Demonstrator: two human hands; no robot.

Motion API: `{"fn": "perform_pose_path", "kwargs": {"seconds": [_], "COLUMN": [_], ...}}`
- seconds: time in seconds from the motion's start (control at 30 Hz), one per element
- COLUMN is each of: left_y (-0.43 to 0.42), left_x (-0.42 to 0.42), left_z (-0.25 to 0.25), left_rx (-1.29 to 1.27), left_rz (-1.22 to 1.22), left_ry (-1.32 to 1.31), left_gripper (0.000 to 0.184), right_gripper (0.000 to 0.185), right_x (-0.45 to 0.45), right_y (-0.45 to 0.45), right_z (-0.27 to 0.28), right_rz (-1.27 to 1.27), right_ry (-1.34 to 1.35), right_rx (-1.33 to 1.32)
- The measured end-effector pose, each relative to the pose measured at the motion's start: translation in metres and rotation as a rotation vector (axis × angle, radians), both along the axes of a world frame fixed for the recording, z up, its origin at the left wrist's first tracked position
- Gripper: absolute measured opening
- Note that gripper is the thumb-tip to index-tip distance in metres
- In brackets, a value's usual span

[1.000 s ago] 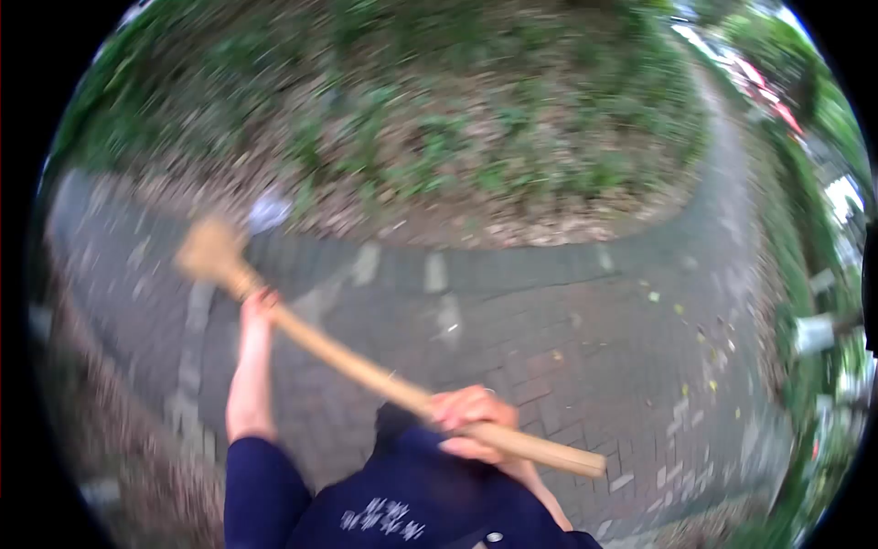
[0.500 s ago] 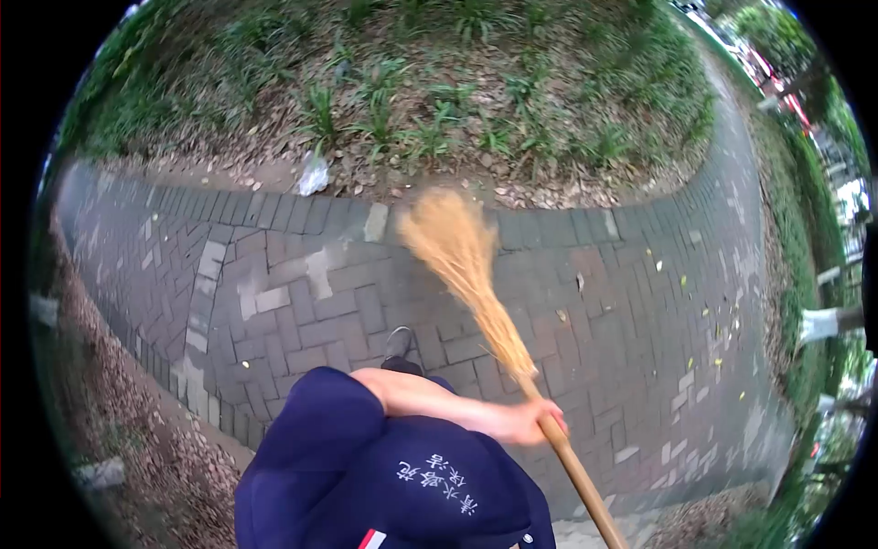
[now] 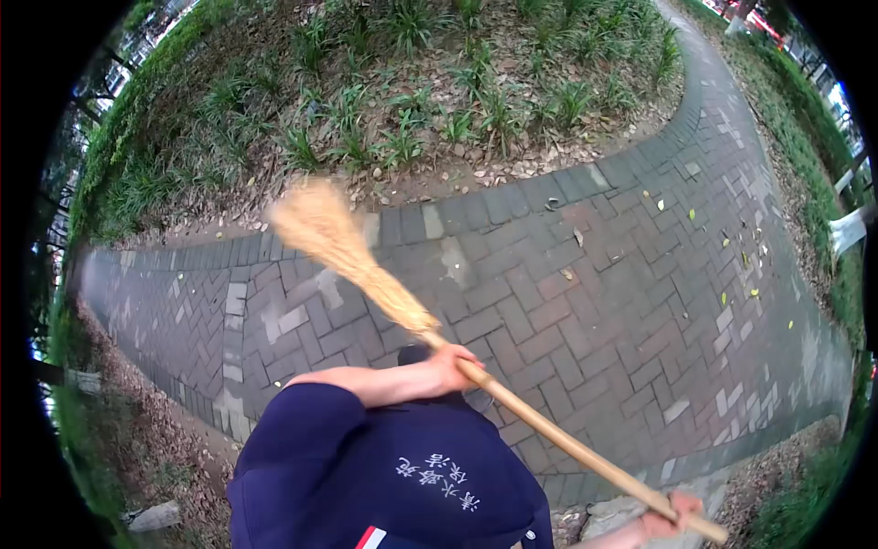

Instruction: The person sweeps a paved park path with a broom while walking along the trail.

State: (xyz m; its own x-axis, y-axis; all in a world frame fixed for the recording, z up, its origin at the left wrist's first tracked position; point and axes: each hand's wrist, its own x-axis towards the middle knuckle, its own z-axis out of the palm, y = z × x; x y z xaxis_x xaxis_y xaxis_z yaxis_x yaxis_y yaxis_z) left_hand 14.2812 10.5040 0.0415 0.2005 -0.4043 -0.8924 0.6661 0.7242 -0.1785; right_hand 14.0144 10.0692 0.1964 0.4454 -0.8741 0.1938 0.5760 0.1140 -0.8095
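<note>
A straw broom with a long wooden handle slants across the view, its blurred bristle head at the upper left over the edge of the brick path. My left hand is wrapped round the handle just below the bound straw. Near the handle's other end, at the lower right, my right hand grips it, slightly blurred. Whether the bristles touch the ground cannot be made out.
The brick path curves away to the upper right, with scattered leaves on it. Beyond its edge lies a planted bed of grassy plants and dry leaves. A white-painted trunk stands at the right.
The broom head has swung left, and my left hand has moved left and up with it. My right hand has come into view on the handle. The white plastic no longer shows.
</note>
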Motion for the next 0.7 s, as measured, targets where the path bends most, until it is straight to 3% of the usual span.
{"fn": "perform_pose_path", "kwargs": {"seconds": [0.03,0.07,0.1,0.13,0.17,0.2,0.23,0.3,0.37,0.43,0.5,0.6,0.63,0.67,0.7], "left_y": [0.027,0.055,0.086,0.131,0.186,0.227,0.265,0.328,0.394,0.413,0.425,0.393,0.358,0.319,0.261], "left_x": [0.007,0.016,0.021,0.032,0.055,0.070,0.080,0.105,0.132,0.160,0.183,0.212,0.211,0.210,0.201], "left_z": [0.003,-0.004,-0.014,-0.046,-0.032,-0.049,-0.054,-0.056,-0.075,-0.071,-0.099,-0.136,-0.136,-0.144,-0.123], "left_rx": [0.057,0.164,0.299,0.394,0.569,0.654,0.617,0.681,0.586,0.555,0.557,0.674,0.580,0.538,0.534], "left_rz": [0.061,0.149,0.266,0.287,0.335,0.402,0.494,0.452,0.499,0.586,0.534,0.347,0.267,0.153,0.100], "left_ry": [-0.048,0.037,-0.040,-0.070,-0.101,-0.136,-0.154,-0.264,-0.262,-0.135,-0.187,-0.095,-0.183,-0.280,-0.313], "left_gripper": [0.013,0.013,0.014,0.015,0.015,0.015,0.013,0.017,0.017,0.018,0.018,0.018,0.016,0.015,0.016], "right_gripper": [0.026,0.027,0.033,0.035,0.032,0.029,0.028,0.026,0.023,0.031,0.040,0.024,0.018,0.018,0.019], "right_x": [0.034,0.070,0.090,0.107,0.145,0.171,0.189,0.229,0.262,0.290,0.312,0.300,0.288,0.259,0.218], "right_y": [0.026,0.062,0.085,0.105,0.154,0.186,0.205,0.248,0.293,0.328,0.347,0.350,0.336,0.331,0.306], "right_z": [-0.008,-0.007,-0.021,-0.036,-0.045,-0.040,-0.046,-0.043,-0.028,-0.016,-0.016,-0.011,-0.005,0.002,-0.002], "right_rz": [0.011,-0.107,0.116,0.174,0.349,0.477,0.661,0.945,1.114,1.198,1.277,1.135,1.063,0.801,0.576], "right_ry": [0.091,0.087,0.048,-0.035,0.044,-0.072,-0.054,-0.059,-0.102,-0.073,-0.074,0.052,0.154,0.312,0.433], "right_rx": [0.021,0.325,0.265,0.509,0.553,0.653,0.501,0.331,0.309,0.223,0.019,0.026,-0.074,0.101,0.037]}}
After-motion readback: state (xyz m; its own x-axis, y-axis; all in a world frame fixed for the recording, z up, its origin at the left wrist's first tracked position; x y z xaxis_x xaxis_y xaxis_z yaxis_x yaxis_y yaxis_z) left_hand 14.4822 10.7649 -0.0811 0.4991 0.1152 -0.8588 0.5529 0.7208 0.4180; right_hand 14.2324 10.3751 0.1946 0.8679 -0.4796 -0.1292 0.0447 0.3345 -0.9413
